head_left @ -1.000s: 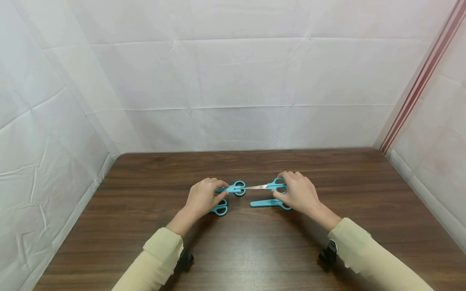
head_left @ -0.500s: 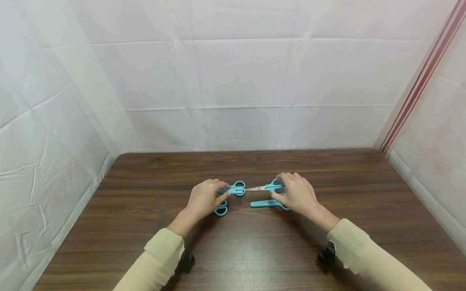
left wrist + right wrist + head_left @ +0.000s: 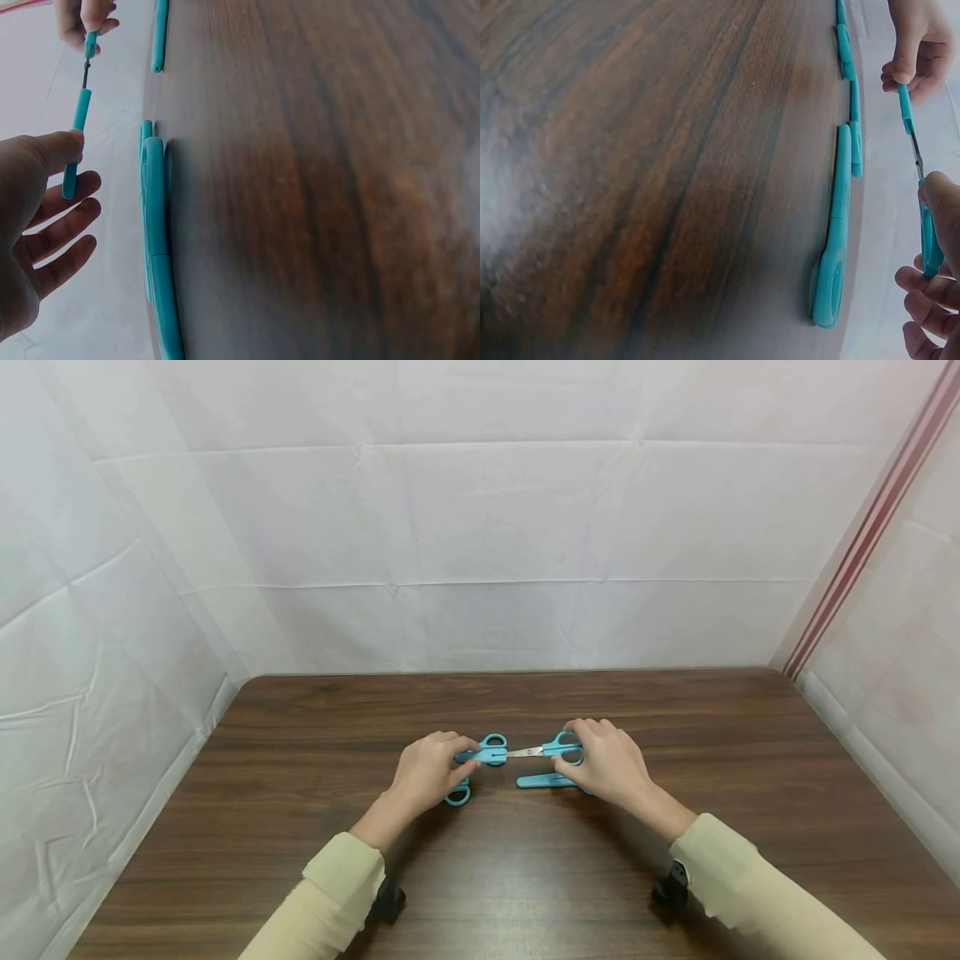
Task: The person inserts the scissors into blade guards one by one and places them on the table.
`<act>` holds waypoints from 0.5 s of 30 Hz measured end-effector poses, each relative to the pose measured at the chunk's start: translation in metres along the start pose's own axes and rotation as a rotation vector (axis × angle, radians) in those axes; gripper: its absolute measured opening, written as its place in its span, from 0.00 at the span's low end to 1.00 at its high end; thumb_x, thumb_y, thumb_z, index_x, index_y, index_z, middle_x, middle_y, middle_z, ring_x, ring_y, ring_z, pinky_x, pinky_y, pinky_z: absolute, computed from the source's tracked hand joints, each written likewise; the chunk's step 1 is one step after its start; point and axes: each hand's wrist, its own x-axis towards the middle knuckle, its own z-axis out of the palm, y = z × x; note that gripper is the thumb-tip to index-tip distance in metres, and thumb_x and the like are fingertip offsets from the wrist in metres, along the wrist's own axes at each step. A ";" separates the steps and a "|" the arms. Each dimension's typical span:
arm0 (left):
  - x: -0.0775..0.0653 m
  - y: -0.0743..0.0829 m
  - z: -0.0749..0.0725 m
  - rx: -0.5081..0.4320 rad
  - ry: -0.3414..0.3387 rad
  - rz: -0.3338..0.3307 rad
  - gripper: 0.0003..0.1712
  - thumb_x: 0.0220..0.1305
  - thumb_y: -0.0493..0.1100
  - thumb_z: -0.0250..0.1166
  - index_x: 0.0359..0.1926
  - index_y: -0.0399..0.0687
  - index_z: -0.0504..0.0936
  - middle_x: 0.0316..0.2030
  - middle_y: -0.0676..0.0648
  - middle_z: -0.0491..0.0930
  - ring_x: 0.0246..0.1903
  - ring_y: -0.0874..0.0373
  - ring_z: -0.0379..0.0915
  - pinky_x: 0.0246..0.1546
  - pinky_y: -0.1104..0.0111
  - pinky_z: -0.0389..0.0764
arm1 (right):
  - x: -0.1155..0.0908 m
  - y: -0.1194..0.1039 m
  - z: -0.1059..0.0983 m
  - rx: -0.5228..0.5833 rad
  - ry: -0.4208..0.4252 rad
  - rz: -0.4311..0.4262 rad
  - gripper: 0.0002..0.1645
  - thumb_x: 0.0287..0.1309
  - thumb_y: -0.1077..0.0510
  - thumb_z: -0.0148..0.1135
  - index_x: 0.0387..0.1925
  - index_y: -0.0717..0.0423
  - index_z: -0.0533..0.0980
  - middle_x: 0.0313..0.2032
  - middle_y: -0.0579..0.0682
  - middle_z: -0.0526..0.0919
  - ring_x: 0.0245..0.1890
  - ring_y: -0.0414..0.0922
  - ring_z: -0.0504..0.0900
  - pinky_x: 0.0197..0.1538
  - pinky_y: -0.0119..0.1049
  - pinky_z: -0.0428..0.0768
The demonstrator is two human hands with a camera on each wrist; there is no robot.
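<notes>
My left hand [image 3: 427,768] pinches a turquoise scissors sheath [image 3: 483,757] between thumb and index finger; its other fingers are spread in the left wrist view. My right hand [image 3: 611,764] holds a pair of scissors [image 3: 561,748] by its turquoise handles. The metal blades [image 3: 917,154] point left and run in line with the sheath, their tips hidden at its mouth. Both are held above the table. Below my right hand lies a sheathed pair of scissors [image 3: 542,782]. Scissors handles [image 3: 458,795] show beneath my left hand, and another handle loop [image 3: 493,741] behind the held sheath.
The dark wood-grain table [image 3: 480,877] carries the lying scissors near its middle. White sheeting [image 3: 480,518] hangs behind the far edge and at both sides. A black device [image 3: 670,889] sits at the right wrist, another [image 3: 387,900] at the left.
Both hands have moved slightly toward each other, the left to the right and the right to the left. Less of the blades shows between handles and sheath.
</notes>
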 end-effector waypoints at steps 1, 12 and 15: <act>0.000 0.000 0.000 0.001 0.003 0.001 0.12 0.55 0.49 0.68 0.41 0.55 0.84 0.34 0.52 0.83 0.26 0.63 0.73 0.19 0.75 0.68 | 0.000 0.000 0.000 0.001 0.001 0.000 0.24 0.46 0.42 0.64 0.40 0.54 0.77 0.32 0.46 0.81 0.26 0.42 0.72 0.24 0.31 0.67; 0.002 0.001 -0.003 -0.003 0.044 0.027 0.10 0.54 0.48 0.68 0.39 0.56 0.84 0.30 0.54 0.82 0.22 0.64 0.69 0.17 0.75 0.65 | -0.001 -0.002 0.002 0.031 0.018 0.005 0.25 0.47 0.42 0.65 0.42 0.53 0.76 0.31 0.47 0.81 0.26 0.42 0.73 0.25 0.32 0.69; 0.002 0.001 -0.003 -0.002 0.047 0.031 0.10 0.54 0.48 0.68 0.39 0.56 0.84 0.29 0.54 0.81 0.22 0.64 0.69 0.17 0.75 0.64 | -0.001 -0.003 0.002 0.041 0.007 0.019 0.26 0.47 0.42 0.65 0.43 0.53 0.76 0.34 0.48 0.82 0.28 0.43 0.74 0.26 0.34 0.70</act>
